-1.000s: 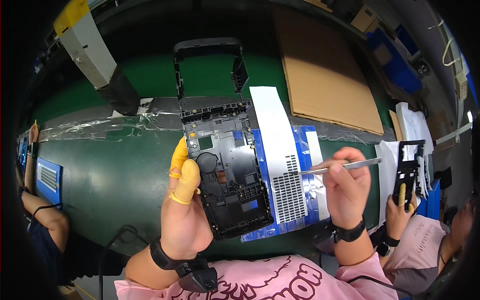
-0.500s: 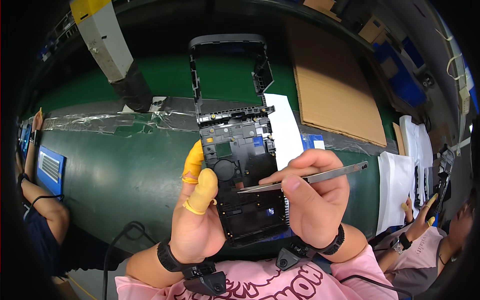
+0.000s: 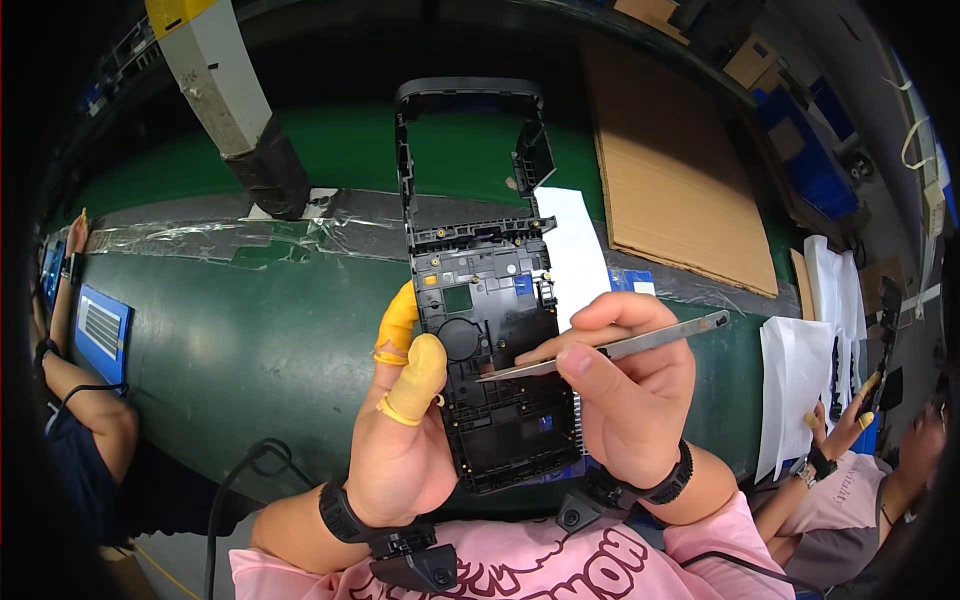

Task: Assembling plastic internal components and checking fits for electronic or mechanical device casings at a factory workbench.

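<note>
A black plastic housing, long and ribbed with small brass inserts, is held up in front of me. Its far part is an open rectangular frame. My left hand is closed on the housing's left side, with yellow finger cots on the thumb and a finger. My right hand pinches a pair of metal tweezers between thumb and fingers. The tweezers' tips lie over the middle of the housing, near a round recess. Whether the tips grip anything is too small to tell.
On the green table lie a white sheet, a large cardboard sheet and a blue card. A post rises at back left. White wrapping lies at right. Co-workers sit on both sides; the right one holds a black part.
The housing and my left hand have shifted slightly to the right. My right hand and the tweezers have barely moved. The co-worker at right has turned the black part.
</note>
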The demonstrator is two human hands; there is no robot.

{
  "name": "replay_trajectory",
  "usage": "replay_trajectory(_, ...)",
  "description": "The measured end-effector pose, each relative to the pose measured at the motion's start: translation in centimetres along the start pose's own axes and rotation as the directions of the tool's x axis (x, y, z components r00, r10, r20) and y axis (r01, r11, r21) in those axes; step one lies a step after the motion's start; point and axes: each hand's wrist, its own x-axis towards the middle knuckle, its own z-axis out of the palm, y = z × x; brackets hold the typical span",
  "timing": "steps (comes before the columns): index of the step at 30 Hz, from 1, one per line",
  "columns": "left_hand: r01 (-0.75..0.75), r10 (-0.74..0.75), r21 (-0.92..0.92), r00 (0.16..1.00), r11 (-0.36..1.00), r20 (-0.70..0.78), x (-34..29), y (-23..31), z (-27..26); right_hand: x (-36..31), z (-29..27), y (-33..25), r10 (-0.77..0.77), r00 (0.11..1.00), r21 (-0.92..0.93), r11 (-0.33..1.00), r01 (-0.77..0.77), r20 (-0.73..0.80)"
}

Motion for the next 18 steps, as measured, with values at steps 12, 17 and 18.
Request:
replay_trajectory(12,-0.020,0.021,0.044,0.999,0.999,-0.031,-0.08,0.12,0.37,0.19,0.26,0.16,0.006,0.999,-0.065,0.998,-0.008,-0.036)
replay_trajectory(17,-0.023,0.023,-0.028,0.999,0.999,-0.029,-0.13,0.06,0.15,-0.22,0.17,-0.64,0.013,0.995,-0.017,1.000,-0.015,-0.098)
replay_trajectory(18,-0.024,0.022,-0.059,0.999,0.998,-0.032,-0.18,0.10,0.05,-0.31,0.03,-0.75,-0.032,0.997,0.097,0.995,0.039,-0.068)
